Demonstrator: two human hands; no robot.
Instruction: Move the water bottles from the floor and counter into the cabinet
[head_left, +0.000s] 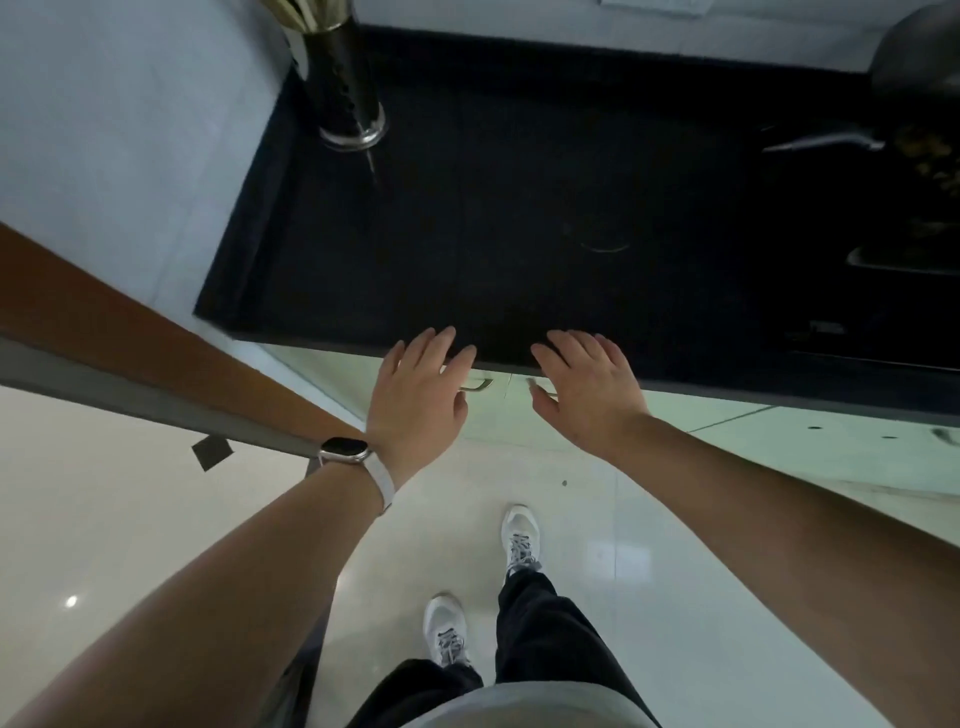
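Our left grip and right grip hover with fingers spread apart, holding nothing, over the front edge of the black tabletop. The cabinet sits directly beneath, doors closed, a handle showing between the two grips.

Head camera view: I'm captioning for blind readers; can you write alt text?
The person's left hand and right hand, both open, reach over the front edge of a dark counter near two cabinet door handles. A utensil holder stands back left.
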